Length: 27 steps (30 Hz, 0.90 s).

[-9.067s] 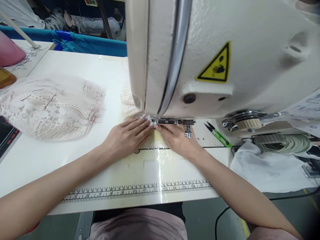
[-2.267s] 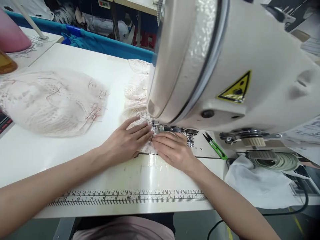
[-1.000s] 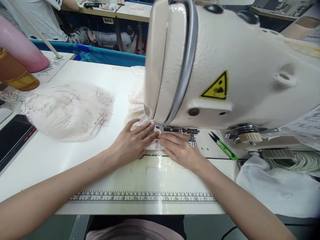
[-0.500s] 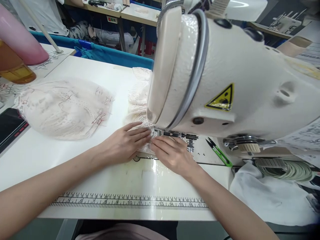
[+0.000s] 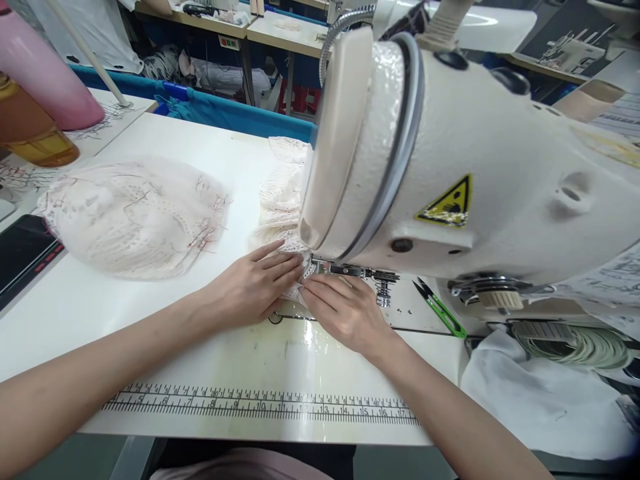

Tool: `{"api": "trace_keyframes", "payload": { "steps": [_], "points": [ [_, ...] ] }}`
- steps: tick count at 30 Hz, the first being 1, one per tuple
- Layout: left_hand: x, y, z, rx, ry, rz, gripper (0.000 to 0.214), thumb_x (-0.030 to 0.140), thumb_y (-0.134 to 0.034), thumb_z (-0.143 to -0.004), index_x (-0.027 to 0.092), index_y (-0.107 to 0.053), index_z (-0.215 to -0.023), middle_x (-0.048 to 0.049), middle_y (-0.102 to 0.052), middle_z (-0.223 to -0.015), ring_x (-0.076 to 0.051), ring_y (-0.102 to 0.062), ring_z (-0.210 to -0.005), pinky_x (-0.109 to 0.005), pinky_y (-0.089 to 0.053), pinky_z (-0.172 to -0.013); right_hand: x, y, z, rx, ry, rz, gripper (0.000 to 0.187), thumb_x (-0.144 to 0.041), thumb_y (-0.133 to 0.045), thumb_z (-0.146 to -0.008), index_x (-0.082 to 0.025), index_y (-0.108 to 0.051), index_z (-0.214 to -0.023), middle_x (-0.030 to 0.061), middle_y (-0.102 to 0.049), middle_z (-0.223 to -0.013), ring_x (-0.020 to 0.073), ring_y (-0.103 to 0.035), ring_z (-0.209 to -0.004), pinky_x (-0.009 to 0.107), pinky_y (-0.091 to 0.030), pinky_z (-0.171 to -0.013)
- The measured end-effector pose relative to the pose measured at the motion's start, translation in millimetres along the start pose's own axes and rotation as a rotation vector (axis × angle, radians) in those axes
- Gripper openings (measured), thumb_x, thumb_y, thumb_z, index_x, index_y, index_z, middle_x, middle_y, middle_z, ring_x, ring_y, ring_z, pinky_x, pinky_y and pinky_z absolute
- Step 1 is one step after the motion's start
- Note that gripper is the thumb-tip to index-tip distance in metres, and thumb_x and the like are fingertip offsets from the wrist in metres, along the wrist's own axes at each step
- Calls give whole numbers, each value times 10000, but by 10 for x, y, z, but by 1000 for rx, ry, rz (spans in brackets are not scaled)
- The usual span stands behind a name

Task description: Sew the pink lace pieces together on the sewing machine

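A strip of cream lace fabric (image 5: 283, 190) runs across the table and in under the head of the sewing machine (image 5: 450, 133). My left hand (image 5: 263, 285) lies flat on the lace, fingers stretched toward the presser foot (image 5: 323, 267). Just to the front and right of the foot, my right hand (image 5: 347, 310) has its bent fingers together on the lace's edge. The fingertips of both hands nearly meet there. The needle and the stitched spot are hidden behind the machine head and fingers.
A heap of cream lace with loose dark red threads (image 5: 135, 220) lies left of my hands. Green thread snips (image 5: 440, 308) rest right of the foot. A phone (image 5: 25, 260) and bottles (image 5: 55, 73) are at far left. A printed ruler (image 5: 260, 405) lines the front edge.
The whole view has shifted slightly right and down. My hands keep nearly the same place on the lace, and slightly more lace shows between my fingers beside the foot.
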State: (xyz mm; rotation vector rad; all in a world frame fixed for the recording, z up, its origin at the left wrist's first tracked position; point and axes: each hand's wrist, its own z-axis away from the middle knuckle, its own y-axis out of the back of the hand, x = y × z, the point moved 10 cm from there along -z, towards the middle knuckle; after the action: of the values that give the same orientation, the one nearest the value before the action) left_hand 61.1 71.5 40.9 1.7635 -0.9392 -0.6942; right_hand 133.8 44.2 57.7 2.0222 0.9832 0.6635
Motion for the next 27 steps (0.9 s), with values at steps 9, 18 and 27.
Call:
{"api": "trace_keyframes", "payload": {
  "steps": [9, 18, 27],
  "points": [
    [108, -8, -5, 23, 69, -148, 376, 229, -415, -948, 43, -623, -1200, -174, -653, -1255, -269, -629, -1163, -431, -415, -1101, 72, -39, 81, -51, -60, 49, 115, -104, -618, -875, -182, -656, -950, -34, -750, -1031, 108, -679, -978, 262, -482, -791],
    [167, 12, -14, 32, 89, -222, 379, 243, -381, -992, 70, -641, -1206, -180, -663, -1234, -290, -653, -1120, -487, -428, -1071, 129, -8, 85, -47, -72, 56, 126, -127, -591, -904, -180, -687, -965, -17, -754, -1019, 115, -681, -946, 274, -502, -854],
    [167, 0, -3, 27, 105, -175, 327, 235, -469, -977, 104, -643, -1221, -173, -676, -1212, -302, -641, -1144, -536, -380, -1109, 267, -148, 190, -132, -145, -93, 253, -118, -540, -917, -239, -697, -1074, 20, -732, -1063, 165, -671, -987, 320, -570, -815]
  ]
}}
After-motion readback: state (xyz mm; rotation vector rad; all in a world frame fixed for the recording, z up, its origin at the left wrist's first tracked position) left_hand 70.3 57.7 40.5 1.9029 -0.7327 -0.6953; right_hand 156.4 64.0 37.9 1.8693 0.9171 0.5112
